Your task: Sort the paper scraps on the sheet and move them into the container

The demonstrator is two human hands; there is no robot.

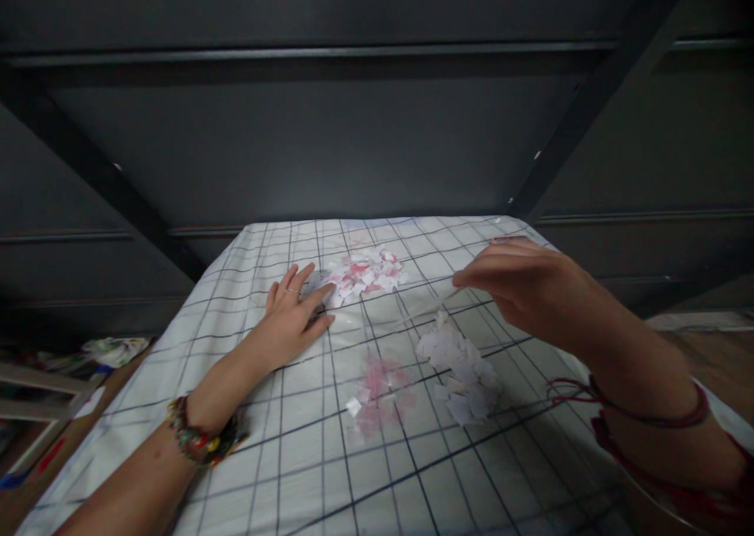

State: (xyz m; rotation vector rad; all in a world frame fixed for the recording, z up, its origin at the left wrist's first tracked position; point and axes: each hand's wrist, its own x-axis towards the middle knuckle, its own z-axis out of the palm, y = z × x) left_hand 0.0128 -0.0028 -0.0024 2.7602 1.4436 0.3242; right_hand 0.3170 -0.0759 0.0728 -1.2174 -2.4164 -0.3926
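My left hand (pixel 298 312) lies with its fingers spread on the checked cloth, the index fingertip touching a heap of torn paper bits (pixel 362 273), white with some pink. Thin clear plastic (pixel 353 316) stretches from beside that hand toward the right; whether it is a bag or a sheet I cannot tell. On the other side my right hand (pixel 518 284) is raised, its fingers pinched together on the plastic's edge. Below it is a second cluster of white paper bits (pixel 463 371), which seems to be in or under the plastic.
A white cloth with dark grid lines (pixel 247 457) covers the table. Near its middle are a pink stain (pixel 382 390) and a loose white paper scrap (pixel 353 406). Dark metal panels (pixel 330 143) stand right behind the table. At the lower left is a pale frame (pixel 41 410).
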